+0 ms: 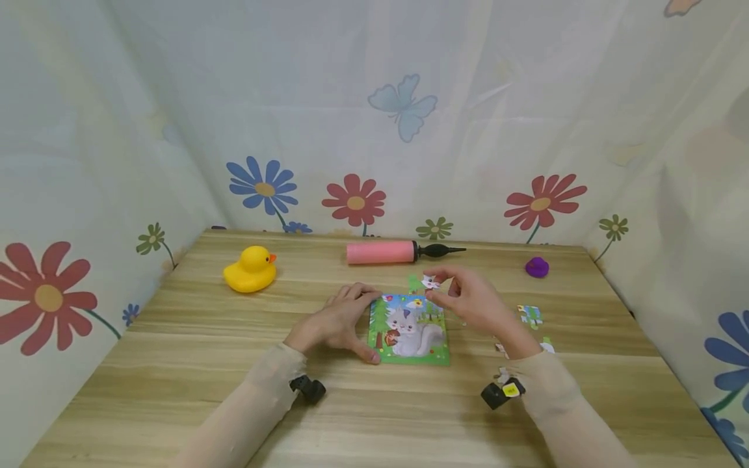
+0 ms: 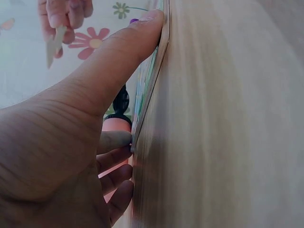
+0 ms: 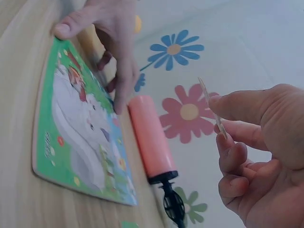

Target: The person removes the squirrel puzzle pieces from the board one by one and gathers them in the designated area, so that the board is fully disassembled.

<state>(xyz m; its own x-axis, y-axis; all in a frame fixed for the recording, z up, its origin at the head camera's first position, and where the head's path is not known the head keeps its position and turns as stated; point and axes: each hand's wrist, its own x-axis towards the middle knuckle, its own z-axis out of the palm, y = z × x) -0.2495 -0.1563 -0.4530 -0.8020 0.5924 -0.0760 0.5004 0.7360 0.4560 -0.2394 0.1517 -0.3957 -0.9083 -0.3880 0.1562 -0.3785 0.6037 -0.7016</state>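
A square picture board (image 1: 409,328), showing a light grey squirrel with a nut on green, lies on the wooden table. My left hand (image 1: 339,320) holds its left side, thumb at the near corner and forefinger at the far one. Above the board's far right corner, my right hand (image 1: 471,300) pinches a thin puzzle piece (image 1: 430,281) printed with a white animal face. The right wrist view shows this piece (image 3: 212,107) edge-on between thumb and fingers. A green piece (image 1: 415,284) appears just behind the board.
Several loose puzzle pieces (image 1: 530,316) lie right of the board, some partly hidden by my right forearm. A pink hand pump (image 1: 381,252) with a black nozzle lies behind the board. A yellow rubber duck (image 1: 250,270) stands back left, a small purple duck (image 1: 537,267) back right.
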